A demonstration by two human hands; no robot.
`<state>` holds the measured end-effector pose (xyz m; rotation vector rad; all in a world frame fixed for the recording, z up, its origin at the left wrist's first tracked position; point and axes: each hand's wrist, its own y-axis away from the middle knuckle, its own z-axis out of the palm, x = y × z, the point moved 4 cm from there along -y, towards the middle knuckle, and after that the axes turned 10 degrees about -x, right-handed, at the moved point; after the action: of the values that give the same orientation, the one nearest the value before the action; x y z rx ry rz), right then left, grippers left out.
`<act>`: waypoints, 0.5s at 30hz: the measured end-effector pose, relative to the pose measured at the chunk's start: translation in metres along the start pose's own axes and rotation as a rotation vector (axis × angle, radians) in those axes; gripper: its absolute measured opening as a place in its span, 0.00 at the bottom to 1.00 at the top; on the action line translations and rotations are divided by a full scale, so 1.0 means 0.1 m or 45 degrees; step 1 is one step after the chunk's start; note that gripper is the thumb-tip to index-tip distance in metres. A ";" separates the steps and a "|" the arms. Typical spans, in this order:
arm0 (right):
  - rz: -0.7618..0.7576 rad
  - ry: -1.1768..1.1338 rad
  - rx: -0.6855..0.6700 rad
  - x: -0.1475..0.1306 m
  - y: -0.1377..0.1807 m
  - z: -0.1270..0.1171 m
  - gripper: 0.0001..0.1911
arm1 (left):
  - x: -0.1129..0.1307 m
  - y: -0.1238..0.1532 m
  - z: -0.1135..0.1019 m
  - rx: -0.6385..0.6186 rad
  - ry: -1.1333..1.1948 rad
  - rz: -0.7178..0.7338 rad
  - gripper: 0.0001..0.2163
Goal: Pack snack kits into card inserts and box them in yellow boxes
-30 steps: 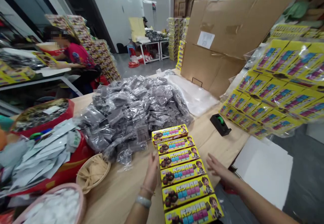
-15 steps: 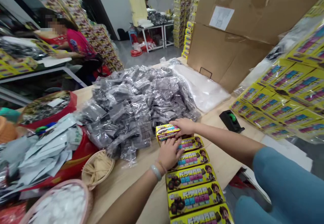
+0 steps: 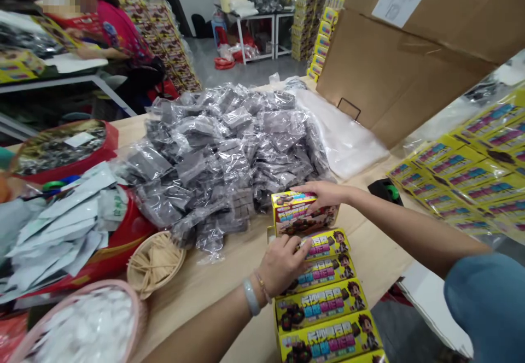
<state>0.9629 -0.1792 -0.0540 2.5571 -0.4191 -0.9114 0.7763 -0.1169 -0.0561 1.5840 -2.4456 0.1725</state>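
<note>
Yellow box point(image 3: 296, 212) tilts up at the row's far end, right hand point(image 3: 324, 193) gripping its top, left hand point(image 3: 283, 262) curled at its lower edge. Opening it looks like the step; next, free the flap.

bare table point(image 3: 213, 292) left of hands | bag pile point(image 3: 229, 144) blocks ahead

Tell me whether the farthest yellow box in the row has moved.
Yes. The farthest yellow cardboard box now stands tipped up on edge by the right hand, unlike its flat neighbours.
</note>
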 end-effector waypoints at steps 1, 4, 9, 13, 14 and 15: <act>0.009 0.020 -0.031 -0.01 0.00 0.01 0.40 | 0.01 0.01 0.00 0.010 0.001 -0.005 0.17; 0.048 0.075 -0.066 -0.06 -0.03 0.04 0.40 | 0.01 -0.01 0.00 0.060 0.003 -0.013 0.17; 0.077 0.191 -0.030 -0.23 -0.18 0.11 0.38 | -0.01 -0.03 0.00 0.097 0.015 -0.009 0.16; 0.186 0.421 -0.039 -0.37 -0.17 0.24 0.37 | -0.06 0.01 0.05 0.086 0.065 -0.017 0.17; 0.187 0.464 -0.035 -0.41 -0.14 0.29 0.37 | -0.07 0.03 0.07 0.107 0.078 -0.038 0.16; 0.179 0.492 -0.030 -0.45 -0.10 0.33 0.36 | -0.08 0.06 0.08 0.138 0.082 -0.074 0.16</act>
<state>0.9095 -0.1608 -0.0584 2.5628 -0.4580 -0.3567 0.7733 -0.1096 -0.0658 1.6639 -2.3753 0.3462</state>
